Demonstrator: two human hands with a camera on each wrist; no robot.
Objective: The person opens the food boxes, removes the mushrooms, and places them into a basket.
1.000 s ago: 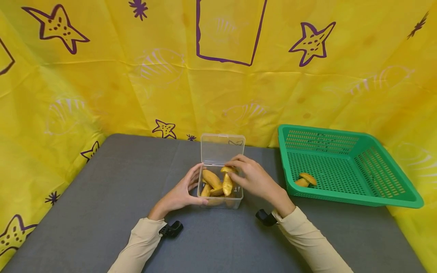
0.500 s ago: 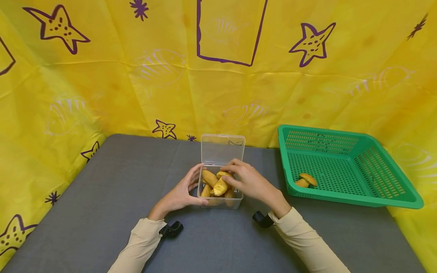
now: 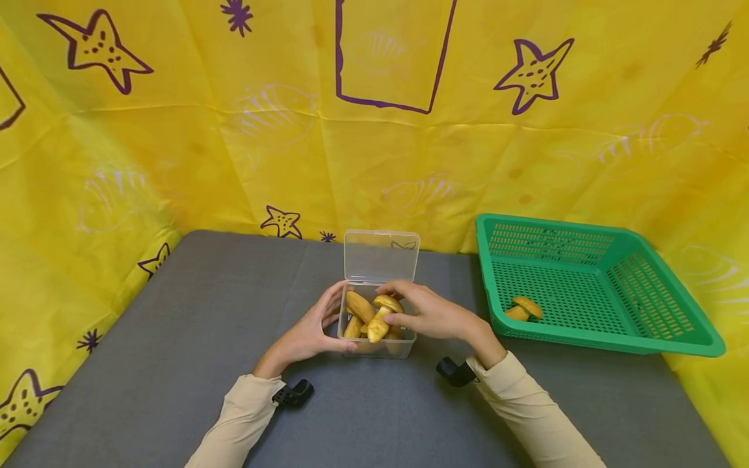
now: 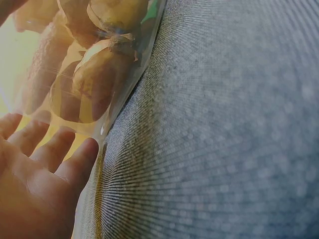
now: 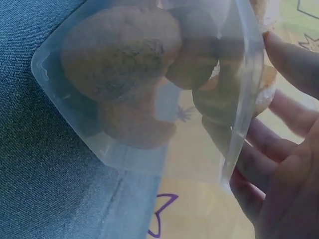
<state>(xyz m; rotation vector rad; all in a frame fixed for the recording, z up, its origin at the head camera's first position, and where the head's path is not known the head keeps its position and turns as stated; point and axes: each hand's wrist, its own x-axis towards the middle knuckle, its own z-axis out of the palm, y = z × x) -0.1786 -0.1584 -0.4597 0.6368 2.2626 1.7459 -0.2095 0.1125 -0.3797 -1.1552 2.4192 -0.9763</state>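
Observation:
A clear plastic container (image 3: pixel 400 350) holding several yellow-brown mushrooms stands on the table, its hinged lid (image 3: pixel 381 257) raised at the back. My left hand (image 3: pixel 307 330) grips the container's left side, thumb at the front corner; in the left wrist view its fingers (image 4: pixel 75 160) touch the wall. Over the right side, my right hand (image 3: pixel 435 313) pinches a mushroom (image 3: pixel 378 325), thumb near the stem and fingers behind the cap. That mushroom lies tilted across the top of the others, stem toward the front. The right wrist view shows more mushrooms (image 5: pixel 124 55) through the wall.
A green perforated basket (image 3: pixel 585 342) stands at the right of the grey table (image 3: pixel 175 364), with one mushroom (image 3: pixel 525 309) in its near left corner. Yellow patterned cloth (image 3: pixel 281 169) hangs behind the table and along its sides.
The mushroom under my right hand has gone from upright to tilted, its stem end shifting left and forward. My right fingers have resettled around it. The left hand and container stay put.

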